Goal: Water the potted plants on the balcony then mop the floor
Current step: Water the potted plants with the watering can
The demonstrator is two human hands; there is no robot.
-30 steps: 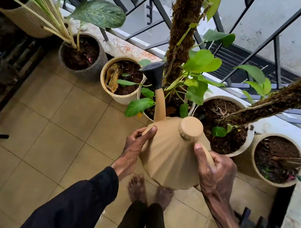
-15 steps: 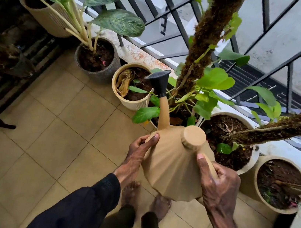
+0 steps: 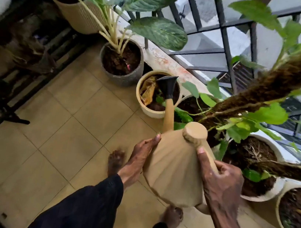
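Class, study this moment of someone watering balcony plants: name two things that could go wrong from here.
1. The watering can has its black rose over the cream pot, near its rim; water may spill onto the tiled floor.
2. Bare feet on wet tiles could slip.
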